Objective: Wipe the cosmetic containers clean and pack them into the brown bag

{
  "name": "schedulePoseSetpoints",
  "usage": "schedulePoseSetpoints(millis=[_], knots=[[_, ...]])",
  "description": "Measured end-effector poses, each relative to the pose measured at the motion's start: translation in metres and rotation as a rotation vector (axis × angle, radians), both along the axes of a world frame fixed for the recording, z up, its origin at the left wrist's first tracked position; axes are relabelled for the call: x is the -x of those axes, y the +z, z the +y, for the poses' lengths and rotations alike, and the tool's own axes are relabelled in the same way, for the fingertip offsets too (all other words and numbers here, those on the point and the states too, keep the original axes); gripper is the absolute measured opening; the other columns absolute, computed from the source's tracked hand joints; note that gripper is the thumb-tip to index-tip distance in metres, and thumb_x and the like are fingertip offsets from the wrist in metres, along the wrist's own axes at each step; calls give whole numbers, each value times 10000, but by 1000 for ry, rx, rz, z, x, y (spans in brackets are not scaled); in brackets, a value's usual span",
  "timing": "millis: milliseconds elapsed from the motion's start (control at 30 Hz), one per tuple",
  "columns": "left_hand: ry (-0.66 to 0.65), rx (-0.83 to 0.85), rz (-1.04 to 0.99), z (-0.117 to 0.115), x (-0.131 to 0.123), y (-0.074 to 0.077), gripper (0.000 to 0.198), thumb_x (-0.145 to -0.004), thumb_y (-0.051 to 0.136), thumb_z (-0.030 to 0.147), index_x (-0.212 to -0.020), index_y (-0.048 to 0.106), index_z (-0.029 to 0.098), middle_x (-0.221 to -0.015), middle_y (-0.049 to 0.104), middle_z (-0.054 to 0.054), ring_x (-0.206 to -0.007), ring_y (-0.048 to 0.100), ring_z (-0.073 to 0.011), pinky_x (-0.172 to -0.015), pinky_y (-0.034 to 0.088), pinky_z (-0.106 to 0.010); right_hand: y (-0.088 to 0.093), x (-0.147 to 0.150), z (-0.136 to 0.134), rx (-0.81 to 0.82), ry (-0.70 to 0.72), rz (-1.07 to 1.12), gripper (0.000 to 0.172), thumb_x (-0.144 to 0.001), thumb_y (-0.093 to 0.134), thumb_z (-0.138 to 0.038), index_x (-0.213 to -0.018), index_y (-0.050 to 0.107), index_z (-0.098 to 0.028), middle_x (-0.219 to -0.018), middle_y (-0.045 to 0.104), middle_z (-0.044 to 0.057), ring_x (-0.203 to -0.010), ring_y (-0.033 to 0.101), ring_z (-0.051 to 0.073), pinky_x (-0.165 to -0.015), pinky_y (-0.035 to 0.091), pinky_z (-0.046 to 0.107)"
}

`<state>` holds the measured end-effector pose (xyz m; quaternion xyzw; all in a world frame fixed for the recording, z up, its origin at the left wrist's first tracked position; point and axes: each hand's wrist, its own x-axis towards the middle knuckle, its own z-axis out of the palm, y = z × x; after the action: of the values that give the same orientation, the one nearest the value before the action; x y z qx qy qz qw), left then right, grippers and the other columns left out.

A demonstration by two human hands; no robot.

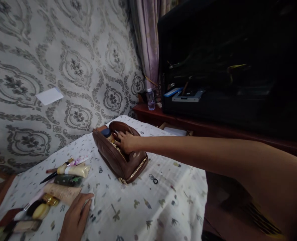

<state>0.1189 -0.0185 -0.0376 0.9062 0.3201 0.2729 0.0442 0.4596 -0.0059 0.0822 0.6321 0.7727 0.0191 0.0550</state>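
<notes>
A brown zippered cosmetic pouch lies open on a white patterned cloth covering a small table. My right hand reaches into the pouch's opening, fingers curled among the items inside, beside a blue-capped bottle. What the fingers hold is hidden. My left hand rests on the cloth near the front, fingers closed on a small white item. Beside it lie several cosmetic tubes, brushes and a gold-capped container.
A patterned wall rises behind the table with a white paper stuck on it. A dark wooden cabinet stands at the right, with a small water bottle and a blue item on its shelf. The cloth's right edge drops off.
</notes>
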Motion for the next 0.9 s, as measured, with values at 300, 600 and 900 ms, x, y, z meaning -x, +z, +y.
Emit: schedulePoseSetpoints(millis=[300,600,900], knots=[[27,22,-72,-10,-6,3,263,-960,485,363,-1065,687,231,-1027,728,-63,-993,689,-221,-894,571,-354,43,2,-68,96,112,60,251,-935,492,-165,-925,732,-92,-909,737,161,-906,707,283,-787,531,343],[10,26,-97,-13,-11,8,196,-961,500,322,-1046,667,266,-929,709,-28,-884,687,-197,-779,575,-297,-32,-18,-142,-470,307,327,320,-932,492,-104,-1229,610,-107,-1234,674,169,-1160,635,272,-1004,527,454],[25,71,-70,-13,-14,14,187,-966,488,283,-1043,656,256,-910,680,-24,-850,665,-182,-751,545,-276,-36,-14,-138,-561,289,299,287,-964,470,-160,-1185,638,-87,-1173,705,161,-1111,659,269,-980,555,448]])
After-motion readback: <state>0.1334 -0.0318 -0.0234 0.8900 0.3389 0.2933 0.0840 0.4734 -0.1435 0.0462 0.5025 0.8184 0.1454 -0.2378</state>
